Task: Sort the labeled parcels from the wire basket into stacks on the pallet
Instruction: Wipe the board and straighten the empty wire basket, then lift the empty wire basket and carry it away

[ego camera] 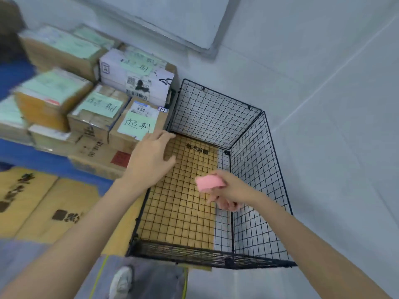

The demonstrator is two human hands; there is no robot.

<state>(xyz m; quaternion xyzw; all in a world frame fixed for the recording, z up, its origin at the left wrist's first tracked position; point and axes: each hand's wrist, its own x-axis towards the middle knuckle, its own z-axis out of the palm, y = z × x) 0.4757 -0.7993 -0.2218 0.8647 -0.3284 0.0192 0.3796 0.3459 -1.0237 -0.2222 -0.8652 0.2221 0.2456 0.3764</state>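
Cardboard sheets (32,201) are seen lying flat at the lower left, printed with dark characters. Behind them, labeled parcels (101,108) are stacked on a blue pallet (43,157), most topped with pale green slips. A white parcel (138,78) is set on top at the stack's right end, just beside the wire basket (216,117). The left hand (151,156) is held released, fingers straight and spread, over the basket's left rim next to the nearest green-slipped parcel (138,126); whether anything is touched cannot be told. The basket's floor is lined with a brown cardboard sheet (179,201). Above it, a pink object (208,182) is gripped by the curled fingers of the right hand (231,190)
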